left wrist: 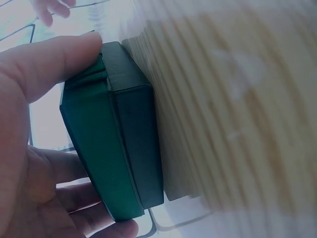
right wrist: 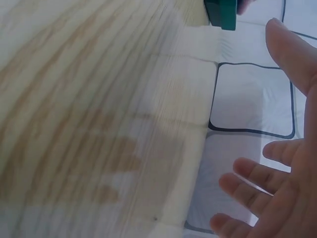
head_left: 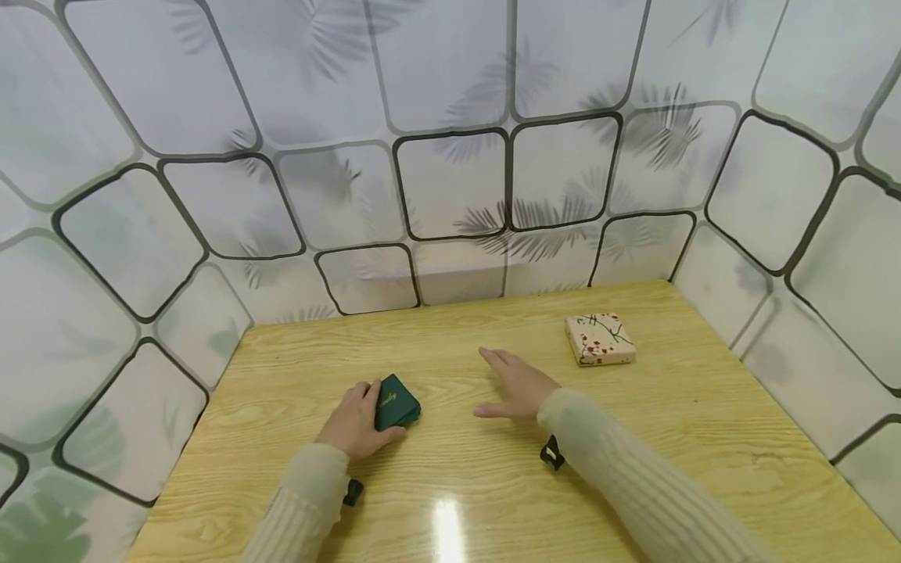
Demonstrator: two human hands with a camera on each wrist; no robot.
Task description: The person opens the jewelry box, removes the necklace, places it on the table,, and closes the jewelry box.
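Note:
A small dark green box (head_left: 397, 403) with gold lettering on its top lies on the wooden table, left of the middle. My left hand (head_left: 359, 422) grips it from the left, thumb at the near side and fingers at the far side. In the left wrist view the green box (left wrist: 119, 144) shows a lid seam along its side, and the thumb (left wrist: 74, 57) presses on one edge. To the right of the box, my right hand (head_left: 517, 387) hovers over the table with fingers spread and nothing held. The right wrist view shows its fingers (right wrist: 257, 191) loosely extended.
A cream box (head_left: 600, 340) with red blossoms and dark branches sits at the back right of the wooden table (head_left: 493, 485). Patterned curtain-like walls (head_left: 450, 180) stand along the table's back and sides.

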